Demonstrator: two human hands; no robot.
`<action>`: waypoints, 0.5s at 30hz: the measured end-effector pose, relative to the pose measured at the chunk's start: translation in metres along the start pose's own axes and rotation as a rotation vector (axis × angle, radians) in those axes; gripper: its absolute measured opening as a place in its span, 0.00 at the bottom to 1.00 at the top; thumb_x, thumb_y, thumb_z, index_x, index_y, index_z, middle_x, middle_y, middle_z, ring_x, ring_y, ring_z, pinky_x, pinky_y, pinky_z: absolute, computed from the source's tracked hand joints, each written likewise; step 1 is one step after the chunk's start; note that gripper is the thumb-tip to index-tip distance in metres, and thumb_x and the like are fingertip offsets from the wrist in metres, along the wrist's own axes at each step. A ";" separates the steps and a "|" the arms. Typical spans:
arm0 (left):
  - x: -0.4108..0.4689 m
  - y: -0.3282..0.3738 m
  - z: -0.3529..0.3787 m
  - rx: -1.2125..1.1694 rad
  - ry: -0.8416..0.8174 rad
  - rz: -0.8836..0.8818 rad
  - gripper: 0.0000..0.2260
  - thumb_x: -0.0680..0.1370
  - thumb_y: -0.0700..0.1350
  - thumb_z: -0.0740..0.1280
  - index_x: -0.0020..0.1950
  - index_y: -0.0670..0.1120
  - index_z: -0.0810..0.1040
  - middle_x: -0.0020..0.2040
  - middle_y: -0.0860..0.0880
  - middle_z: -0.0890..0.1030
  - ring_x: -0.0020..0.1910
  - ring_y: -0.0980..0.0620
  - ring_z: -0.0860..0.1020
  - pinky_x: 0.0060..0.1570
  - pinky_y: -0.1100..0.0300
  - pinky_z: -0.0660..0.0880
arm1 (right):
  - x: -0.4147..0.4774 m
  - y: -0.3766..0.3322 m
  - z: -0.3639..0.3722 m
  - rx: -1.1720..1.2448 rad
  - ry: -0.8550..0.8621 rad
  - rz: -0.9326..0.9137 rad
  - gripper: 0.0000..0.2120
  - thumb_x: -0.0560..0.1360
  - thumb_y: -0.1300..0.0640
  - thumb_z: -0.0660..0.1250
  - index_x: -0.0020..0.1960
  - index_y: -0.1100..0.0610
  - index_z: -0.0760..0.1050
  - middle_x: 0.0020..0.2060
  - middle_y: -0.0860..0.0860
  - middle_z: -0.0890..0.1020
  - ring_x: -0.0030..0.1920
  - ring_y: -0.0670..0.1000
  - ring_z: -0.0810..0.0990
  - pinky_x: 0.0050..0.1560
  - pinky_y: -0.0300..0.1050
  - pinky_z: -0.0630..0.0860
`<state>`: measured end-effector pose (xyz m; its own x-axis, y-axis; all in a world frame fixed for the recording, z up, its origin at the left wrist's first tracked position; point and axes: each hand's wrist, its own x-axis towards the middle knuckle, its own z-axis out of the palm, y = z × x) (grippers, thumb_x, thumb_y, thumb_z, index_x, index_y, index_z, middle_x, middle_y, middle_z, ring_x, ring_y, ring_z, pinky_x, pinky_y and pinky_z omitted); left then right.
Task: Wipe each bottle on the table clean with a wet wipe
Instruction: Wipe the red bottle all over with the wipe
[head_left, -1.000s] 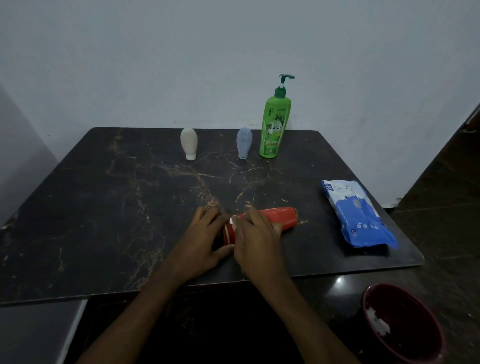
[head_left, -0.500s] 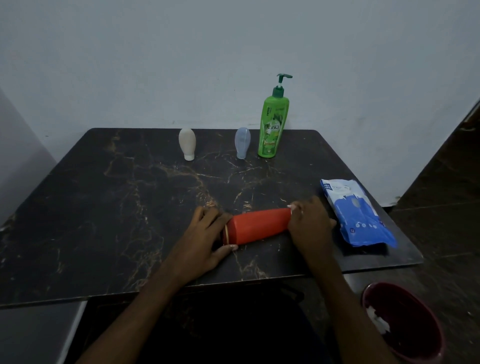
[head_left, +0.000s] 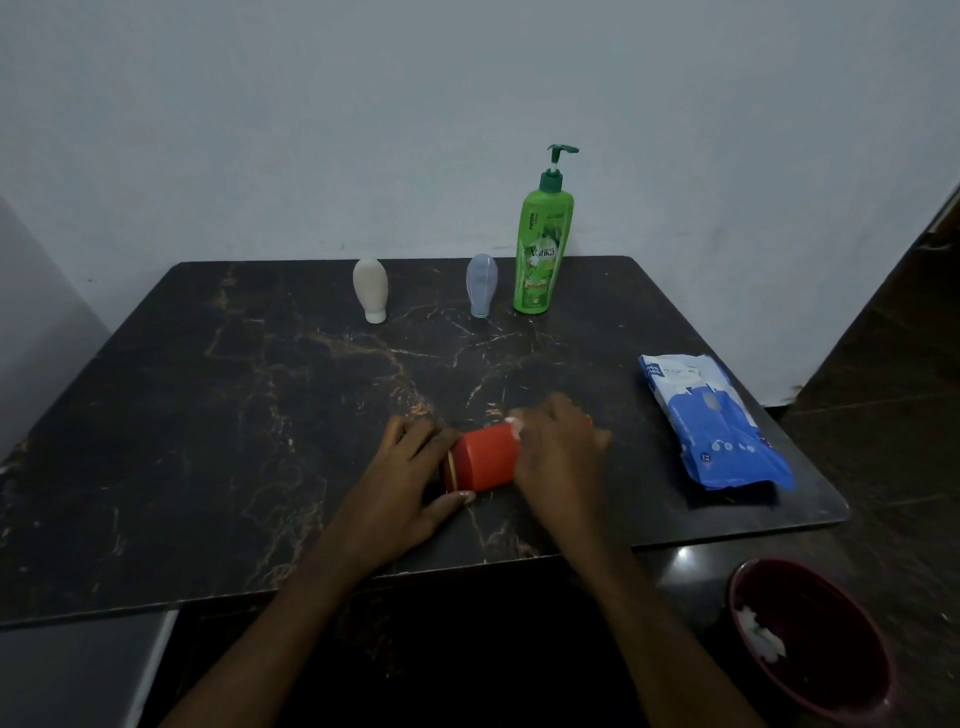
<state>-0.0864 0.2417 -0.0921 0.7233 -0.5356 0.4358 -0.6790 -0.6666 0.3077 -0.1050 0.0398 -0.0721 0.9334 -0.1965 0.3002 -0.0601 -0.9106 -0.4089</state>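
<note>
A smooth red cylindrical bottle lies on its side near the 6 o'clock edge of the dark, gold-veined marble worktop, the left hand clasping its capped end while the right hand presses a white wet wipe around its body. Toward 12 o'clock stand a cream bulb-shaped bottle, a pale blue one and a glossy green pump bottle before a plain wall; a crinkly blue-and-white wipe pack lies at 3 o'clock.

One head cam — looks fwd and down from near edge of table, close over both hands.
</note>
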 end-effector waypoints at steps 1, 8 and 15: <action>0.000 0.000 0.000 -0.001 0.002 0.005 0.28 0.74 0.57 0.74 0.69 0.47 0.74 0.61 0.53 0.72 0.60 0.56 0.65 0.59 0.59 0.70 | 0.004 0.015 -0.004 -0.007 0.000 0.038 0.17 0.76 0.59 0.64 0.62 0.46 0.77 0.55 0.48 0.74 0.55 0.51 0.74 0.54 0.50 0.68; 0.000 0.000 0.001 -0.054 -0.018 -0.019 0.27 0.74 0.53 0.76 0.69 0.47 0.73 0.62 0.53 0.74 0.60 0.57 0.70 0.59 0.64 0.69 | -0.019 0.062 0.002 0.124 0.179 0.091 0.16 0.77 0.61 0.66 0.65 0.56 0.77 0.53 0.56 0.81 0.49 0.52 0.81 0.50 0.56 0.79; -0.005 -0.001 -0.002 -0.201 -0.030 -0.147 0.25 0.74 0.49 0.77 0.65 0.56 0.69 0.58 0.59 0.77 0.53 0.60 0.78 0.53 0.66 0.75 | -0.016 0.051 0.003 0.170 0.141 0.193 0.11 0.79 0.61 0.65 0.61 0.60 0.78 0.53 0.55 0.81 0.50 0.50 0.80 0.50 0.39 0.72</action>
<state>-0.0900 0.2461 -0.0933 0.8176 -0.4574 0.3498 -0.5754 -0.6237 0.5291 -0.1214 -0.0021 -0.1004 0.8514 -0.4196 0.3146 -0.1607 -0.7797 -0.6052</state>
